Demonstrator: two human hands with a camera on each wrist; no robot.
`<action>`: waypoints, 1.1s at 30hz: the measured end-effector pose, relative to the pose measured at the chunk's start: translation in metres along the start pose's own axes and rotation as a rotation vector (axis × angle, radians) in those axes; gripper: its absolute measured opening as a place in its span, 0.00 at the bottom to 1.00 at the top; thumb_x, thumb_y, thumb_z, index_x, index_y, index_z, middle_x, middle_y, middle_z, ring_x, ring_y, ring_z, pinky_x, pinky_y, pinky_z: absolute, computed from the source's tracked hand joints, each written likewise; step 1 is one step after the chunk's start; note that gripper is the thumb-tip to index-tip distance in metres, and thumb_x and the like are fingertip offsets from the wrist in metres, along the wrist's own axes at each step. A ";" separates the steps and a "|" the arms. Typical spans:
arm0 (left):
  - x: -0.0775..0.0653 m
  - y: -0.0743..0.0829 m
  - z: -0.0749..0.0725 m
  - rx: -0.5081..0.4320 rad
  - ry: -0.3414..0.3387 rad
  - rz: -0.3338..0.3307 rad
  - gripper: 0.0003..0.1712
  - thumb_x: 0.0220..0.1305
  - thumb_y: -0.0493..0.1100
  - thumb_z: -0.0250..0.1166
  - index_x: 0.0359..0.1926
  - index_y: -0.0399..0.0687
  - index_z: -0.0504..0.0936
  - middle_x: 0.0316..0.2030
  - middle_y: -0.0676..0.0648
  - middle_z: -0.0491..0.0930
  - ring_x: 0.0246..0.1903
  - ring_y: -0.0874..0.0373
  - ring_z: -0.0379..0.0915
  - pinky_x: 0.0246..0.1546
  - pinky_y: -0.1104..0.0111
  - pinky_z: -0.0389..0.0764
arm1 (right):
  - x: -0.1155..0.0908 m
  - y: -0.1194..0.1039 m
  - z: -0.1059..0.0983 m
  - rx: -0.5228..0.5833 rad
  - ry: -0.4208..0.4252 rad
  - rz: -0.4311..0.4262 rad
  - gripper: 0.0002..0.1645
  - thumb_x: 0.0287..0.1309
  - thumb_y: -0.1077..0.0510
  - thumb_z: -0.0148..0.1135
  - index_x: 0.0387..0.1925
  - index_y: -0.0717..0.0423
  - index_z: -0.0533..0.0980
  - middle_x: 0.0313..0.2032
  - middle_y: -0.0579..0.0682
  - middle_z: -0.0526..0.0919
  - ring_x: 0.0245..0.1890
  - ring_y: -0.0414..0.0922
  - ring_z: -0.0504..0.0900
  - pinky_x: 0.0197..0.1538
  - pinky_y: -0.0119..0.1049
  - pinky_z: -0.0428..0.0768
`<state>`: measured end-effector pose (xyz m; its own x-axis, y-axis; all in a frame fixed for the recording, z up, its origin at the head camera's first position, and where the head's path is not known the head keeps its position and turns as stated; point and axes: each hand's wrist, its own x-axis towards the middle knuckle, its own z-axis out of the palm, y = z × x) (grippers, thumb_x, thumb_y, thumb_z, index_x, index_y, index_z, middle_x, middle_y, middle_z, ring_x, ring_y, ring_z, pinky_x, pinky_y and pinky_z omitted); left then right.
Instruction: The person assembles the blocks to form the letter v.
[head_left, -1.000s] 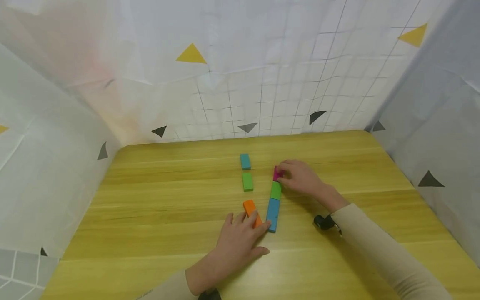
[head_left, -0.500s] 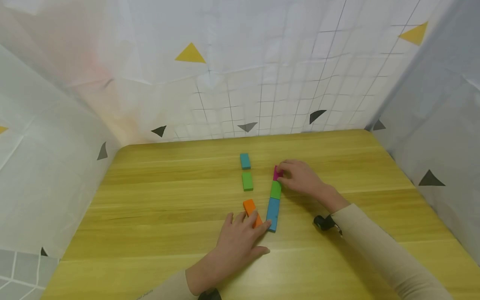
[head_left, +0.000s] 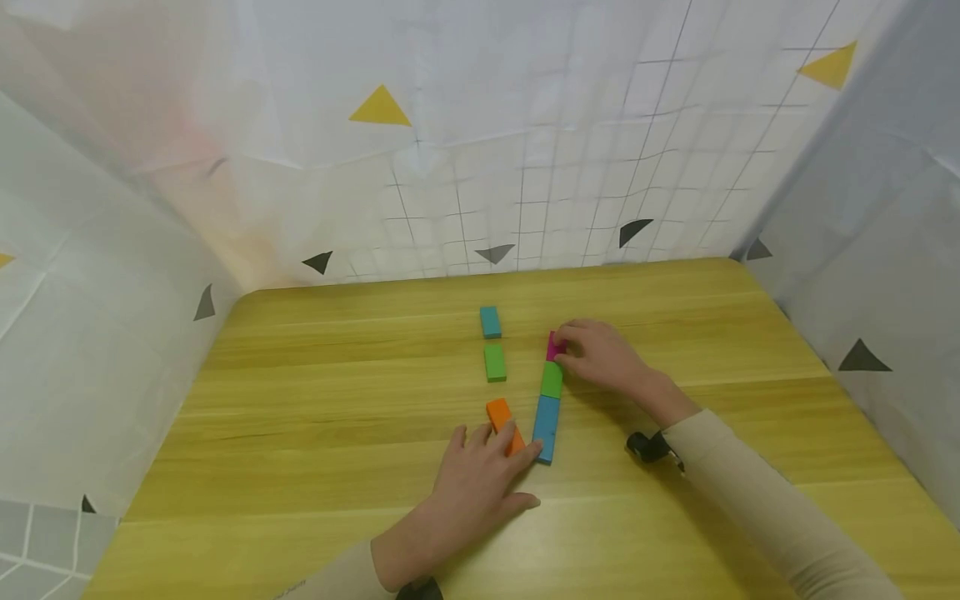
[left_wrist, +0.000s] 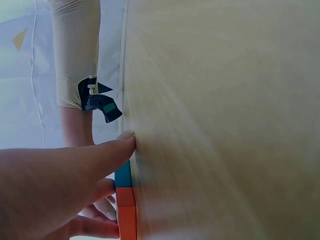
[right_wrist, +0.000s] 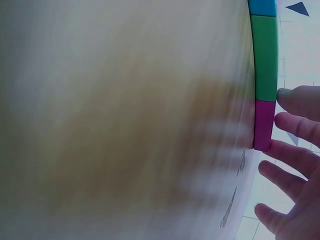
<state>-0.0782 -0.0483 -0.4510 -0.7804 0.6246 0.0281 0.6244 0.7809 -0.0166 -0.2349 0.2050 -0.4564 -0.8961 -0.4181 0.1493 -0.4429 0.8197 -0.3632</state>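
In the head view, a blue block (head_left: 547, 417), a green block (head_left: 552, 381) and a magenta block (head_left: 552, 350) lie end to end in a slightly slanted row. The left hand (head_left: 474, 482) is spread flat, one fingertip at the blue block's near end and others over an orange block (head_left: 498, 410), which is partly covered. At the far end, the fingertips of the right hand (head_left: 600, 354) touch the magenta block. The right wrist view has the thumb (right_wrist: 295, 100) near the green-magenta joint and another fingertip at the magenta block's end.
Left of the row, a separate green block (head_left: 495, 364) and a teal block (head_left: 491, 322) lie on the wooden table (head_left: 322, 417). White patterned sheets (head_left: 450, 192) stand behind the table and along both sides. A black wrist camera (head_left: 647, 446) hangs below the right sleeve.
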 end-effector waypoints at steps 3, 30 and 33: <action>0.000 0.000 0.000 0.001 0.000 -0.002 0.39 0.59 0.76 0.56 0.70 0.75 0.67 0.67 0.47 0.71 0.59 0.43 0.74 0.59 0.40 0.72 | 0.000 0.000 0.000 -0.002 0.002 -0.003 0.11 0.59 0.52 0.67 0.42 0.51 0.82 0.49 0.51 0.85 0.50 0.51 0.82 0.58 0.50 0.79; 0.002 -0.001 0.000 -0.041 0.024 -0.004 0.37 0.59 0.74 0.59 0.68 0.73 0.69 0.62 0.48 0.74 0.57 0.44 0.75 0.57 0.43 0.73 | -0.002 -0.003 0.000 0.012 0.005 0.016 0.09 0.59 0.55 0.68 0.42 0.51 0.83 0.43 0.49 0.86 0.45 0.49 0.82 0.53 0.49 0.81; 0.001 -0.001 -0.001 -0.045 0.036 -0.006 0.38 0.59 0.74 0.60 0.68 0.71 0.70 0.61 0.48 0.74 0.56 0.44 0.75 0.55 0.45 0.74 | -0.001 -0.003 0.001 0.022 0.008 0.014 0.09 0.60 0.55 0.68 0.41 0.51 0.83 0.43 0.49 0.86 0.44 0.49 0.82 0.52 0.48 0.81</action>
<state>-0.0801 -0.0484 -0.4499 -0.7832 0.6185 0.0645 0.6210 0.7833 0.0289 -0.2329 0.2030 -0.4563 -0.9026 -0.4030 0.1514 -0.4294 0.8168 -0.3854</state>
